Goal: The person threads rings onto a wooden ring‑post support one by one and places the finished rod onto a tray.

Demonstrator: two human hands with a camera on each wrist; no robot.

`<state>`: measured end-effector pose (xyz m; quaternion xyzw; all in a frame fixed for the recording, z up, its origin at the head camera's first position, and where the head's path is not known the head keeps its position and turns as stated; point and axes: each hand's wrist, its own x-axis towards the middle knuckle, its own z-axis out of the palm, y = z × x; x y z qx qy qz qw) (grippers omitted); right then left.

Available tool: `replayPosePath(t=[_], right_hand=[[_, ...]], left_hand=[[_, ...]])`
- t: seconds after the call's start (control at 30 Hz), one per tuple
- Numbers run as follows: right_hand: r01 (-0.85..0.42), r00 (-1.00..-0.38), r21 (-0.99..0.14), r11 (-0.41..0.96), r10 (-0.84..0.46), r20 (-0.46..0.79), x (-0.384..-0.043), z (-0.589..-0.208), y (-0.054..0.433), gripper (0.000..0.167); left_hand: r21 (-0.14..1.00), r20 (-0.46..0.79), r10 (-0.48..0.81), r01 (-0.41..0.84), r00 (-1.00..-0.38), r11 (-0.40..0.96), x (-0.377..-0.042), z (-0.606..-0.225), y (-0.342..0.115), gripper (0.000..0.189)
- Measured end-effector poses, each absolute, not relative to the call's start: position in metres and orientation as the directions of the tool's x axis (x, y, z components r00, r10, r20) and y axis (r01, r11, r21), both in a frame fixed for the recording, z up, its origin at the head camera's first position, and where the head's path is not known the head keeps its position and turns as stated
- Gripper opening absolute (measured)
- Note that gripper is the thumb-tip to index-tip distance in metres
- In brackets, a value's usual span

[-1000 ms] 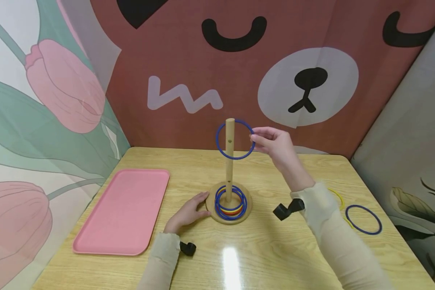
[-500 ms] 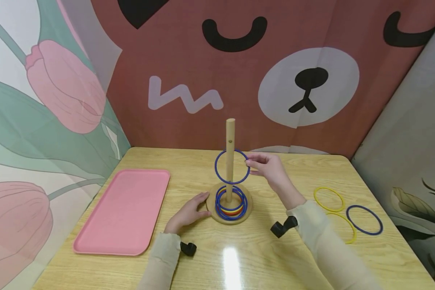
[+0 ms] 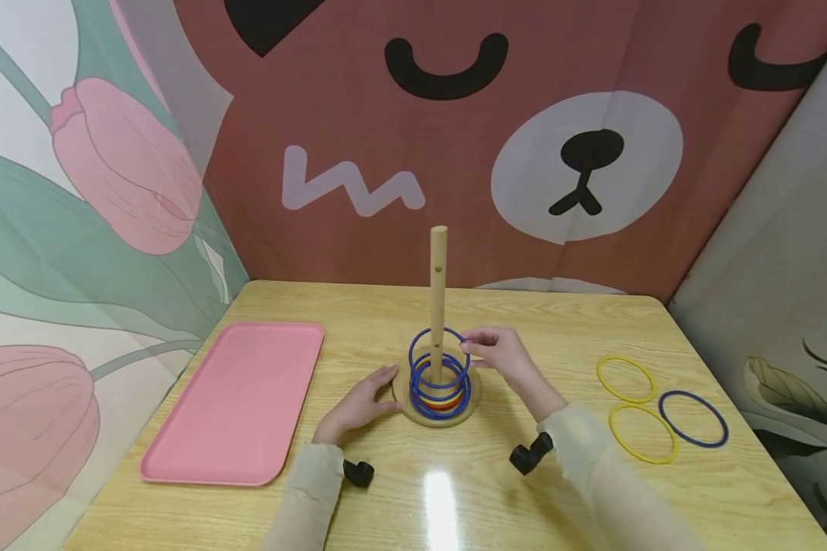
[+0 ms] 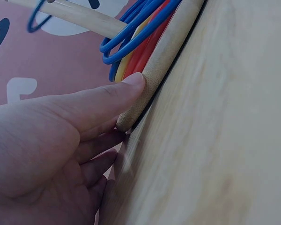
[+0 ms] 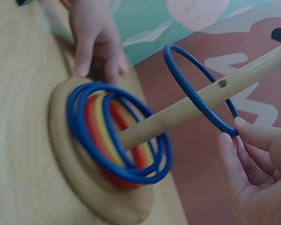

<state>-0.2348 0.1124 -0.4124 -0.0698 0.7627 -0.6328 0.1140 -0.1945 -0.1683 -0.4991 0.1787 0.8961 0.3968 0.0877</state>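
Head view gives me two bare hands working at a wooden base (image 3: pixel 403 387), from which a wooden peg (image 3: pixel 438 287) stands upright on the table (image 3: pixel 386 520). From my end I see the right hand (image 3: pixel 506 356) pinching a blue ring (image 5: pixel 196 100) by its right side, thumb against fingertips; the right wrist view shows me that ring around the peg, tilted and apart from the ring stack (image 3: pixel 441 398) below it. Blue loops top that stack, with yellow and red under them, around the foot of the peg. The left hand (image 3: pixel 358 402) touches the left side of the base, thumb spread from the fingers, its tip on the edge. To the right I have a far yellow ring (image 3: pixel 599 371), a near yellow ring (image 3: pixel 611 421) and a loose blue ring (image 3: pixel 678 392) lying close together, and to the left a pink tray (image 3: pixel 234 405)
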Motion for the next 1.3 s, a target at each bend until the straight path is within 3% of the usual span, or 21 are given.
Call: replayPosePath(t=[0.67, 1.03, 1.3], right_hand=[[0.005, -0.979, -0.923, 0.384, -0.187, -0.083, -0.233, -0.456, 0.109, 0.021], [0.003, -0.988, -0.896, 0.445, -0.136, -0.071, -0.231, -0.462, 0.107, 0.016], [0.007, -0.99, -0.912, 0.411, -0.125, -0.064, -0.231, -0.452, 0.121, 0.021]], left_hand=[[0.73, -0.007, 0.401, 0.27, -0.916, 0.628, -0.195, -0.499, -0.167, 0.073], [0.733, -0.011, 0.396, 0.262, -0.918, 0.627, -0.195, -0.501, -0.169, 0.074], [0.727, -0.016, 0.39, 0.257, -0.921, 0.637, -0.195, -0.501, -0.169, 0.074]])
